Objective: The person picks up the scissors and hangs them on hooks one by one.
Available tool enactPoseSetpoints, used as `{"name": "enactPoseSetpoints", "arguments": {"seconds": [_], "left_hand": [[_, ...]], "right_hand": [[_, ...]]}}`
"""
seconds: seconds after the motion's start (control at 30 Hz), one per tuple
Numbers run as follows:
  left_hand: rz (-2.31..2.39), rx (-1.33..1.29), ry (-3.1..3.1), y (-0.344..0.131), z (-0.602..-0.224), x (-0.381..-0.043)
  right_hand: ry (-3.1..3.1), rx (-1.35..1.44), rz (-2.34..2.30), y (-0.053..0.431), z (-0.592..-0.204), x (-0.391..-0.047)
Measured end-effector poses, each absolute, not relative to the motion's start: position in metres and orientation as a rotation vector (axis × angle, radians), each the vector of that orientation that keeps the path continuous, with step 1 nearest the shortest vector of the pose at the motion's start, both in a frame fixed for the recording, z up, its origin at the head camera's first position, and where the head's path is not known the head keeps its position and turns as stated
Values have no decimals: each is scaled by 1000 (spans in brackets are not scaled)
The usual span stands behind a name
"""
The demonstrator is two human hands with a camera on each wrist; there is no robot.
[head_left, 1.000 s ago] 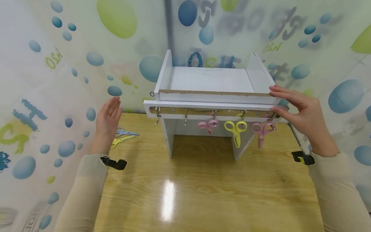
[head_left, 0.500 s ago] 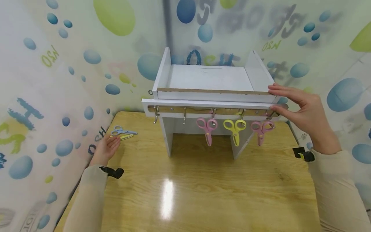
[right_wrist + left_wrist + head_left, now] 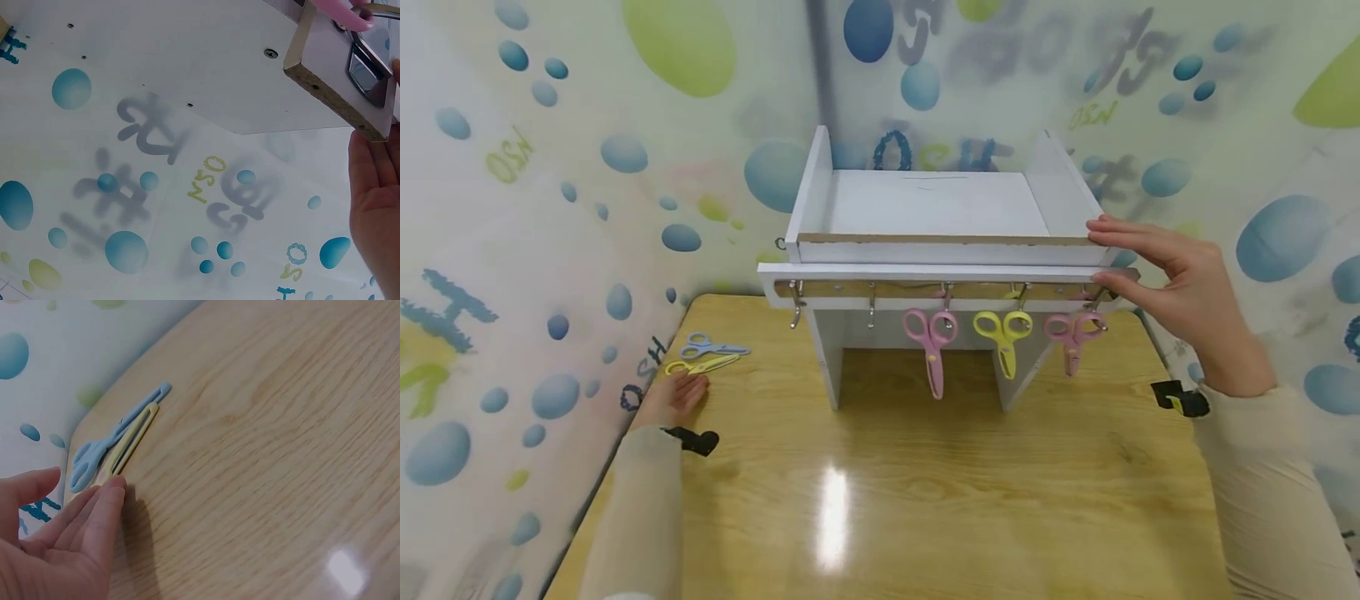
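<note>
My left hand (image 3: 679,398) is low at the table's left side, its fingertips right at the handles of yellow scissors (image 3: 711,364). In the left wrist view the thumb stands apart from the fingers, and the yellow scissors (image 3: 134,439) lie against blue scissors (image 3: 100,450). With thumb and fingers, my right hand (image 3: 1183,283) holds the right end of a white shelf rack (image 3: 925,250). From its metal hooks hang pink scissors (image 3: 933,354), yellow-handled scissors (image 3: 1004,342) and another pink pair (image 3: 1072,342). Two left hooks (image 3: 872,307) hold nothing.
The rack stands on a wood-grain table (image 3: 910,483) with side panels (image 3: 823,358) as legs. Patterned walls (image 3: 587,208) rise close behind it and at the left edge.
My left hand has come down from beside the rack to the scissors on the table. The leftmost hanging pink scissors have swung to hang straight down. The right hand keeps its place.
</note>
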State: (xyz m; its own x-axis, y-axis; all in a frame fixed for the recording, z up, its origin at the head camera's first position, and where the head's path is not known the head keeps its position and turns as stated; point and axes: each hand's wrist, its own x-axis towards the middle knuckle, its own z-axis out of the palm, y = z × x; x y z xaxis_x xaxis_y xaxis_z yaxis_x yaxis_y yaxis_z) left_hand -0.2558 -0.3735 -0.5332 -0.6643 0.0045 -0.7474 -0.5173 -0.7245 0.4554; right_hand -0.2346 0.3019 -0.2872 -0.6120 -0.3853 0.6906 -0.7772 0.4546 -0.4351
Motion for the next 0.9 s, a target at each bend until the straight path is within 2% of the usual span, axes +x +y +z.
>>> {"name": "enactPoseSetpoints", "arguments": {"seconds": [0.1,0.3,0.57,0.73,0.9], "left_hand": [[2353,-1173,1087,-369,-528,-263],[2211,-1151,1362,-371,-531,-279],[1951,-1146,1811,-368,-537,-280],[1416,-966,2337,-363,-543,-283],[942,-904,2613,-351,-543,-293]], "right_hand": [[-2215,954,1035,302,-288,-235],[-2201,961,1055,303,-289,-236],[-2220,950,1081,302,-290,-233],[-2202,969,1135,302,-292,-234],[-2190,968,1132,301,-292,-235]]}}
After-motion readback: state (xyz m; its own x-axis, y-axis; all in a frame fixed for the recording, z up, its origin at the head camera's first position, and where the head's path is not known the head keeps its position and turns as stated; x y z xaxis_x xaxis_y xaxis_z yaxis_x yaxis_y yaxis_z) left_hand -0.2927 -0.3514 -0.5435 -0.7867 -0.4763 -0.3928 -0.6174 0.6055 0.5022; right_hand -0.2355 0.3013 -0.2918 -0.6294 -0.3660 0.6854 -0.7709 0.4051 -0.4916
